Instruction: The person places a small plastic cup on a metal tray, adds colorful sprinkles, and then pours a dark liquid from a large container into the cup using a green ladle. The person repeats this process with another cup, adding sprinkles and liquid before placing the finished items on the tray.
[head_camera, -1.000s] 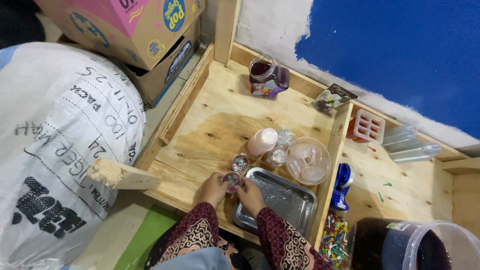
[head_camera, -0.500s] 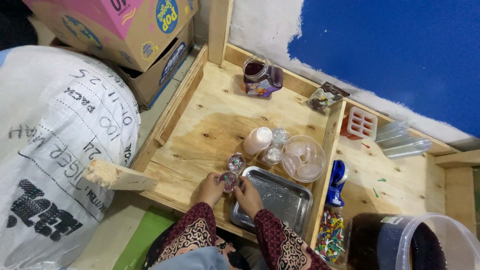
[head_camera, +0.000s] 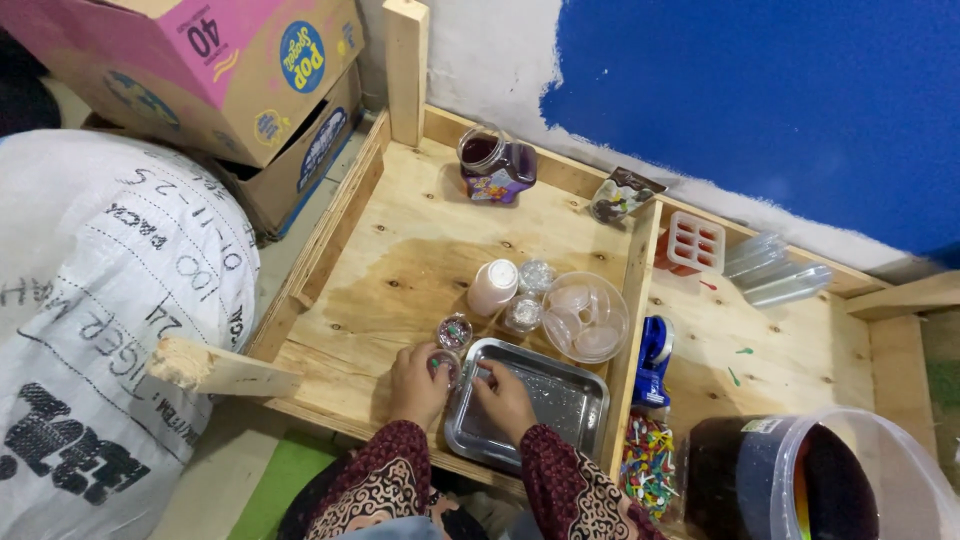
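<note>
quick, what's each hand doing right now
Left hand: closed around a small round jar at the metal tray's edge.
Right hand: fingers on the same jar, resting over the tray; grip cannot be told.

Small jar (head_camera: 443, 365) mostly hidden between hands — contents too small.

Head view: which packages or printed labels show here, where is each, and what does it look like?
Pink-and-brown cardboard box: top left, blue round emblem.
Second brown cardboard box: beneath it, blue printing.
White woven sack: left, black lettering.
Purple-labelled glass jar: back of the wooden tray.
Small dark sachet: right of the jar.
</note>
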